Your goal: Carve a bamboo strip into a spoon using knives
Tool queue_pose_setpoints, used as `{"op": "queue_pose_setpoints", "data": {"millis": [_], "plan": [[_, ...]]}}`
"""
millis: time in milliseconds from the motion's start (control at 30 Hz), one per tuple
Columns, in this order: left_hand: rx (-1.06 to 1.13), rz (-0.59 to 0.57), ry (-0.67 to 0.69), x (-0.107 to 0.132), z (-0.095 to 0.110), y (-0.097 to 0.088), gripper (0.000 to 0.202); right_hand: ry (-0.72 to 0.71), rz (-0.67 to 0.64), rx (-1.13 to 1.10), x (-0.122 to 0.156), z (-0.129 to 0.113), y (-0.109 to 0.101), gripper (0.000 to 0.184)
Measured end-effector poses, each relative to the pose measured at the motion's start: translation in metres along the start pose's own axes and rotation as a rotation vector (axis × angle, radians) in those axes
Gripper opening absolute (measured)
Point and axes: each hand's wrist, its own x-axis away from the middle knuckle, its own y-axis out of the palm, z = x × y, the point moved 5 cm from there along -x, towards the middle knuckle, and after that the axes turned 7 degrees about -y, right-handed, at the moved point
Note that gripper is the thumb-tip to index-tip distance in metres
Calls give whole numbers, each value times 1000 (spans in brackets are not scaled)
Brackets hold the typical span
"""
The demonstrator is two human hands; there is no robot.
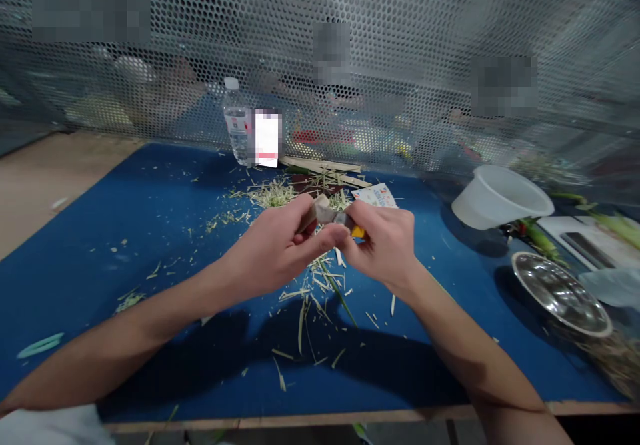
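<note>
My left hand (270, 248) and my right hand (383, 248) meet above the middle of a blue mat (125, 258). My left hand pinches a pale piece of stalk or wood (323, 213) between its fingers and thumb. My right hand closes around a small tool with a yellow handle (358, 231), probably a cutter. Its dark metal end (343, 218) presses against the pale piece, and my fingers hide most of it. Pale green plant shreds (320, 278) lie scattered beneath and around both hands.
Several wooden sticks (320, 165), a printed card (375, 196) and a water bottle (236, 125) stand beyond my hands. To the right are a white plastic tub (503, 196), a steel bowl (561, 293) and green stalks (543, 241). People sit behind a perforated metal screen (400, 31).
</note>
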Motion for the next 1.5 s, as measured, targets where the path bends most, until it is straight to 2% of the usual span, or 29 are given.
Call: {"op": "queue_pose_setpoints", "data": {"millis": [300, 600, 933, 1267, 1500], "plan": [[21, -31, 2, 2, 2, -2, 43, -24, 4, -3, -1, -2, -1, 31], [-25, -30, -51, 3, 2, -1, 38, 21, 7, 35, 2, -3, 2, 29], [-5, 11, -80, 3, 1, -2, 43, 105, 30, 47, 4, -1, 1, 39], [-113, 53, 53, 5, 6, -2, 48, 53, -6, -197, -1, -5, -3, 36], [-149, 64, 78, 5, 8, -3, 48, 61, -54, -283, 1, -5, 0, 38]]}}
